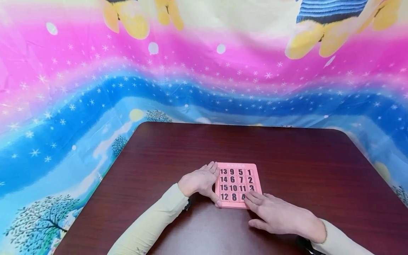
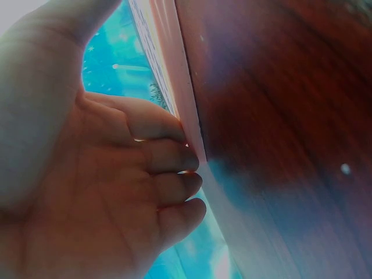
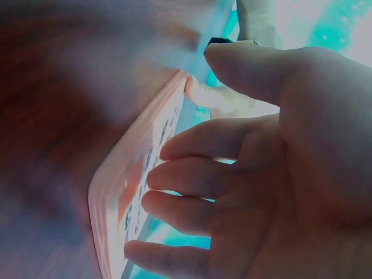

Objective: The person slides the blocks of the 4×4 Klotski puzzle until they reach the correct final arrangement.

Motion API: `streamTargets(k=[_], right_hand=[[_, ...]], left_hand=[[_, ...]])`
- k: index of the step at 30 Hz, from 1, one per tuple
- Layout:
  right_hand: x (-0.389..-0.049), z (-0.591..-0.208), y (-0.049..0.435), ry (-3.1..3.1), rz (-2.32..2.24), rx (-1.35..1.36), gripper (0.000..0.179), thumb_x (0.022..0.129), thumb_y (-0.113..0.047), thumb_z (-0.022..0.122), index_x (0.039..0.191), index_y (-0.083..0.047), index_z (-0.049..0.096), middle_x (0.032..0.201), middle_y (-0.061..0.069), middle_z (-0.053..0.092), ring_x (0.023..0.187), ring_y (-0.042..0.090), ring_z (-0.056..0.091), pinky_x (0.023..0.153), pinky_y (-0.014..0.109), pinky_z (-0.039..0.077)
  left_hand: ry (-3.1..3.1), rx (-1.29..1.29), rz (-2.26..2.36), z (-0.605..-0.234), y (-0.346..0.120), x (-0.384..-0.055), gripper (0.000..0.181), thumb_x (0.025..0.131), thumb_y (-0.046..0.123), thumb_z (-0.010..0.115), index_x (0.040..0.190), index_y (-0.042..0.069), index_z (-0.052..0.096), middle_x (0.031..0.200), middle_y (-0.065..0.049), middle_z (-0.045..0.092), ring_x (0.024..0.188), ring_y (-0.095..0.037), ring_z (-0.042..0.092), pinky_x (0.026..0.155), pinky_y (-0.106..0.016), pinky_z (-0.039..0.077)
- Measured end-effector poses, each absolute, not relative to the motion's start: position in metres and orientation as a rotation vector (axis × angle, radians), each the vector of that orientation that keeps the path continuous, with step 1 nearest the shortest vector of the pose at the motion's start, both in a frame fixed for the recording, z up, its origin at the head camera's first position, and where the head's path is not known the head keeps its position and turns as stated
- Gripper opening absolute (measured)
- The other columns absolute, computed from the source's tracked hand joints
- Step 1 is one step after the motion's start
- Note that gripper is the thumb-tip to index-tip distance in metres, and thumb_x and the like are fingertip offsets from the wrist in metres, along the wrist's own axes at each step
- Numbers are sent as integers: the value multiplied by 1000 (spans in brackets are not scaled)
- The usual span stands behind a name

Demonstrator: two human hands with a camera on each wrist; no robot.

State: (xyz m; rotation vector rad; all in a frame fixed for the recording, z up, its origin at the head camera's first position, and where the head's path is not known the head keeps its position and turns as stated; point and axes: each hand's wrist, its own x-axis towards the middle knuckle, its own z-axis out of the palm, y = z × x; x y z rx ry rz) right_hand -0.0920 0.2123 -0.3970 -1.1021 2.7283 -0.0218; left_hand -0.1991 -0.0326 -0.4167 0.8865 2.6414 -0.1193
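Observation:
A pink number slide puzzle (image 1: pixel 237 204) lies flat on the dark brown table, its tiles in rows with black numbers. My left hand (image 1: pixel 200 180) rests along the puzzle's left side, fingers by the upper left edge and thumb at the lower left corner. In the left wrist view, the fingers (image 2: pixel 174 157) look nearly straight against the pink side wall. My right hand (image 1: pixel 277 212) reaches over the lower right corner with extended fingers, its fingertips on or just above the tiles near the 3 and 4. Those fingers hide the bottom right square.
The brown table (image 1: pixel 191 145) extends around the puzzle, with rounded far corners. Behind it hangs a colourful cloth (image 1: pixel 204 78) printed with snowflakes and trees. Both forearms wear pale sleeves (image 1: pixel 153 219), and a dark band shows at each wrist.

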Motion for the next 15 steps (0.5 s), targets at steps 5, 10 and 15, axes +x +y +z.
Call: streamTargets(k=[5, 10, 15], right_hand=[[-89, -402, 211, 2750, 36, -1175, 62, 97, -49, 53, 139, -3, 54, 147, 18, 50, 138, 33, 46, 105, 55, 46], [-91, -402, 211, 2764, 51, -1190, 60, 97, -49, 54, 137, -5, 57, 145, 17, 52, 137, 33, 48, 103, 55, 47], [-94, -400, 213, 2743, 12, -1152, 56, 96, -48, 56, 135, -7, 59, 145, 16, 53, 137, 33, 48, 102, 58, 48]], left_hand=[[2640, 892, -100, -417, -33, -199, 128, 64, 76, 73, 156, 3, 22, 164, -16, 13, 154, -26, 10, 127, -35, 15], [2641, 893, -99, -417, -33, -199, 128, 64, 77, 72, 156, 3, 22, 164, -16, 13, 154, -27, 10, 127, -35, 14], [2642, 896, -104, -417, -34, -199, 128, 64, 77, 72, 156, 3, 22, 164, -16, 13, 154, -26, 11, 127, -35, 15]])
